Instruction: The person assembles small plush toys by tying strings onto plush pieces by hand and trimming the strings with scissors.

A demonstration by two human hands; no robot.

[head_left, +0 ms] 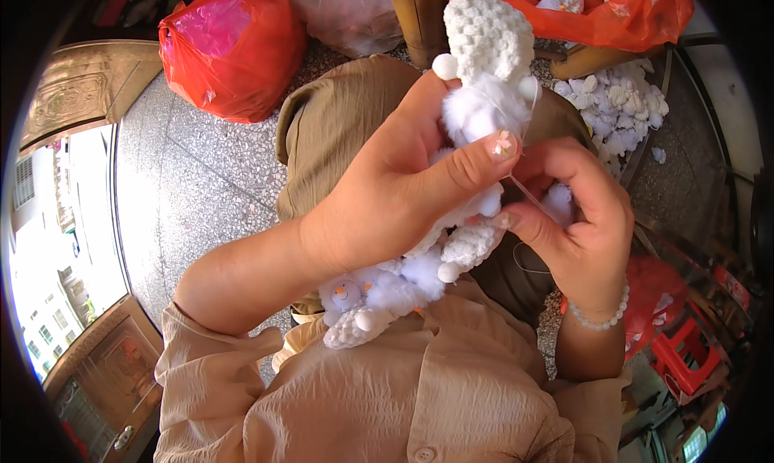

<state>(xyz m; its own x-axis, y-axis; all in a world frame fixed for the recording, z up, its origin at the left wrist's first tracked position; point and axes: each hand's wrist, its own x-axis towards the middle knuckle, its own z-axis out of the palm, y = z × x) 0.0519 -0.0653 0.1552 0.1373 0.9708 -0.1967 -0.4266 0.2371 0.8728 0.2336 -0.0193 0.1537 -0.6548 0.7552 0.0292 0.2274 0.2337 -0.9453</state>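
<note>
My left hand (395, 181) is closed around a small white plush figure (484, 112), its thumb pressed on the fluffy part. The figure's chunky knitted hat (488, 34) sticks up beyond my fingers, with a round white bobble at each side. A fine white thread (528, 191) runs from the figure to my right hand (584, 213), whose thumb and fingers are bent round it in a pinch; whether a needle is there I cannot make out. On my lap, under my left wrist, lie several similar figures (347, 294) with orange noses and white knitted hats (355, 328).
A tied red plastic bag (242, 60) stands on the speckled floor (193, 173) at the far left, beside a clear bag (347, 12). Another red bag (637, 20) holds white pieces at the far right. White knitted pieces (621, 108) are heaped below it. A red stool (685, 354) is at right.
</note>
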